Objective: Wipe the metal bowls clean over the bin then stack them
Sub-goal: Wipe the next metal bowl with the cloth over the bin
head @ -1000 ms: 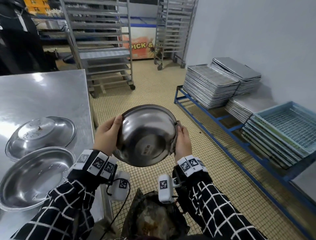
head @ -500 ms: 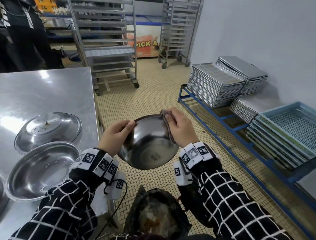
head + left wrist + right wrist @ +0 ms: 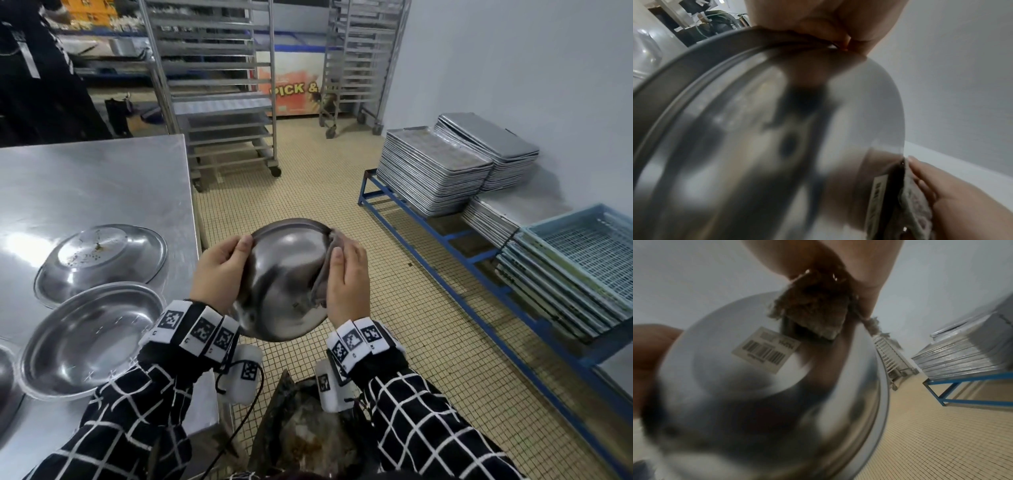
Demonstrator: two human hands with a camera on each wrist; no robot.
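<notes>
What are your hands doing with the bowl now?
Left hand grips bowl rim. Right hand presses cloth on it. Bin below, nothing blocking.

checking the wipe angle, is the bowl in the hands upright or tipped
Tipped. The bowl shows its underside, barcode sticker included, to the cameras; its rim faces away. Inside not visible.

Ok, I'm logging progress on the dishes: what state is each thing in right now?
Held bowl: tilted, underside up, above the bin.
Cloth: pressed on its outside.
Left hand: grips the rim.
Right hand: holds the cloth.
Far table bowl: speckled, unstacked.
Near table bowl: upright, unstacked.
</notes>
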